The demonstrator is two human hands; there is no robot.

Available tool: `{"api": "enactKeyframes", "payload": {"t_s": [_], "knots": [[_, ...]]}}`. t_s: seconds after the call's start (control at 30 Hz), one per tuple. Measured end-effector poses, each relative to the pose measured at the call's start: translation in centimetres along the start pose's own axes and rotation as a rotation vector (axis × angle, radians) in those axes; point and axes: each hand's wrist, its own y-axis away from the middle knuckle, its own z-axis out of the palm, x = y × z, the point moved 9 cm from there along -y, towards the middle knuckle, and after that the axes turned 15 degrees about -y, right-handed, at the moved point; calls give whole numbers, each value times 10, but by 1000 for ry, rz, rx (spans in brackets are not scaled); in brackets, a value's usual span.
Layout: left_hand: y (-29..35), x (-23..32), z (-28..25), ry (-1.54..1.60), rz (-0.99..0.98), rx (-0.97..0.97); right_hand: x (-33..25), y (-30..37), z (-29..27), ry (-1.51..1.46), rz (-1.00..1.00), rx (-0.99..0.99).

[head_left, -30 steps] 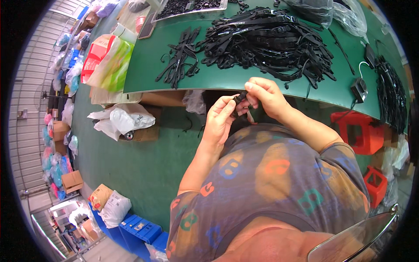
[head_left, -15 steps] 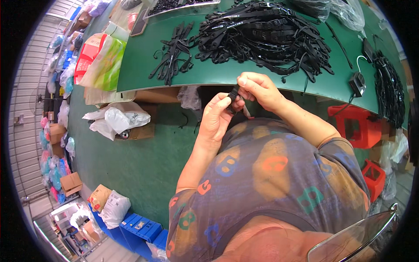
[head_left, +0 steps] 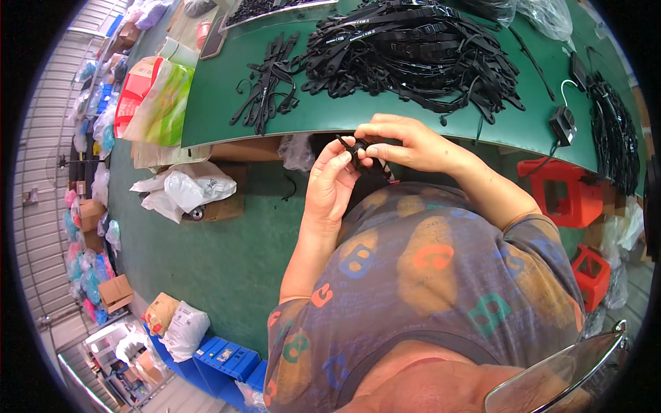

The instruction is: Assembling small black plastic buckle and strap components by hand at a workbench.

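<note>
Just off the near edge of the green table, both my hands meet on a black strap point(head_left: 357, 152) with what looks like a small buckle. Thumb and fingers of my left hand point(head_left: 329, 180) pinch it from the left. My right hand point(head_left: 406, 142) is closed on it from the right, its thumb pressed against the black part. Fingers cover most of the piece, so its exact shape is hidden. Beyond my hands, a large heap of black straps point(head_left: 413, 58) lies on the table, with a smaller bunch of straps point(head_left: 267, 86) to its left.
The green table point(head_left: 206, 110) curves in front of me. At its right lie a black box with a white hook point(head_left: 563, 125) and another strap bundle point(head_left: 613, 138). Red stools point(head_left: 561, 196) stand below right. Bags point(head_left: 186, 189) sit on a box below left.
My right hand has moved left and down, closer to my left hand. The black strap has turned between my fingers, its end now pointing up to the left.
</note>
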Motion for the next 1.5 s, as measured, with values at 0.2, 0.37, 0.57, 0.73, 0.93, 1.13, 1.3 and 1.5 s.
{"api": "enactKeyframes", "payload": {"t_s": [0.2, 0.37, 0.57, 0.73, 0.93, 1.13, 1.3, 1.5], "knots": [[1, -1, 3, -43, 42, -58, 5, 1, 0, 2, 19, -9], [2, 3, -3, -211, 88, 41, 7, 5, 3, -41, 12, 26], [2, 16, 0, -348, 116, 68, 2, 6, 5, -87, -20, -4], [2, 20, -2, -484, 161, 49, 6, 6, 9, -89, -42, -48], [3, 23, -2, -545, 118, 73, 7, 6, 11, -89, -22, -64], [4, 19, 5, -431, 159, 1, -17, 10, 9, 117, -346, 21], [5, 27, 16, -399, 211, -12, -17, 11, -2, 309, -185, 99], [10, 26, 18, -681, 186, 16, 9, 13, 9, 29, 69, -77]]}}
